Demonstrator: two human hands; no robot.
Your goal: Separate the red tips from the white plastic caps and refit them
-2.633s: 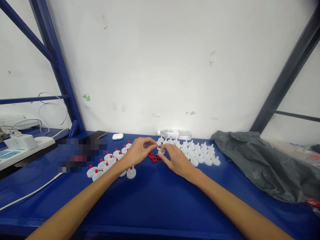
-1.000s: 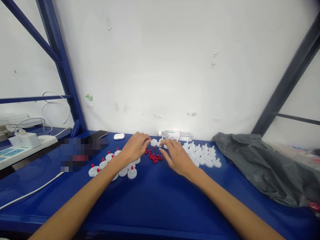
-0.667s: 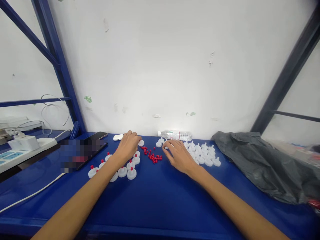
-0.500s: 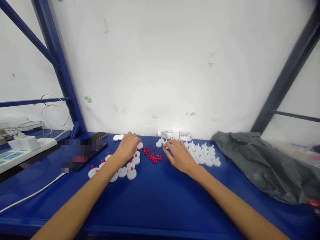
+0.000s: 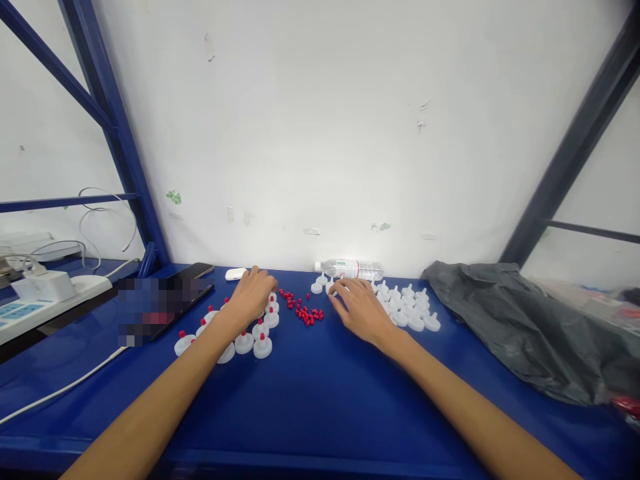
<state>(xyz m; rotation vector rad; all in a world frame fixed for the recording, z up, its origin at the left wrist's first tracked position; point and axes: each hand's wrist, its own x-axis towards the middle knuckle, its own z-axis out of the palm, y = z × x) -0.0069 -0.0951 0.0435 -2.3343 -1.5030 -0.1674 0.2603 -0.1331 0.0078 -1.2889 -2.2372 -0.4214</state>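
Newly apart: left hand (image 5: 253, 293), right hand (image 5: 364, 311)

No readable words, numbers or brands. On the clear bottle (image 5: 371, 271) lying by the wall, a pale label (image 5: 349, 269) with green and red marks, too small to make out. On the white power strip (image 5: 93, 287), blue panels (image 5: 23, 309), too blurred for reading.

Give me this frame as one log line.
left hand: at red-tipped white pieces | right hand: at plain white pieces | between: loose red caps | behind: bottle lying down
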